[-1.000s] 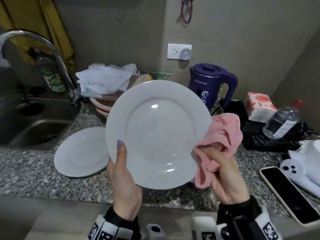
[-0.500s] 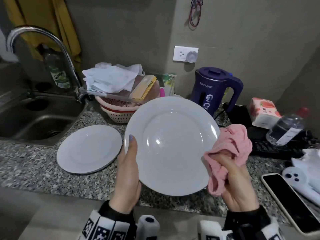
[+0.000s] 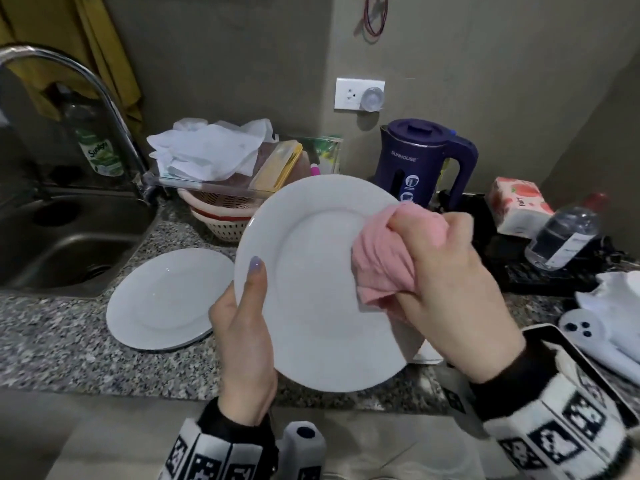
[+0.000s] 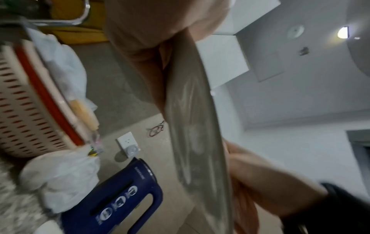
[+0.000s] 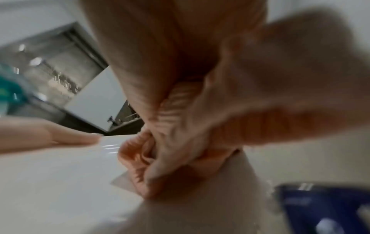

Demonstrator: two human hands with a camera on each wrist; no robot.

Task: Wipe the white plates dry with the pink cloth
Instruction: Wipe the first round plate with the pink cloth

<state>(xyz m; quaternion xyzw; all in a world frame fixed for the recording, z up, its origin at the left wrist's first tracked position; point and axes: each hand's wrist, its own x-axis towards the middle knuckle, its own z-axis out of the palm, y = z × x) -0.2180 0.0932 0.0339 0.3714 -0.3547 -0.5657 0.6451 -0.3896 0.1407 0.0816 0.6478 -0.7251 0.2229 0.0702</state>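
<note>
So we've got the white plate (image 3: 311,289) up off the counter, tilted toward us, with our left hand (image 3: 242,344) gripping its left rim, thumb lying along the front face and the fingers curled behind. Our right hand (image 3: 446,289) has the pink cloth (image 3: 384,258) bunched up in a closed fist and it's pressed right onto the plate's right side, covering part of the rim there. In the right wrist view the cloth (image 5: 144,158) is scrunched against the shiny white surface, though that shot is pretty blurry.

A second white plate (image 3: 166,299) lies flat on the speckled granite counter (image 3: 52,348), just left of the one we're holding and next to the steel sink (image 3: 69,237). Behind it sits a pink slotted basket (image 3: 221,223) with white crumpled plastic on top. A purple kettle (image 3: 422,161) stands at the wall, and a phone (image 3: 571,368) lies on the counter at the right.
</note>
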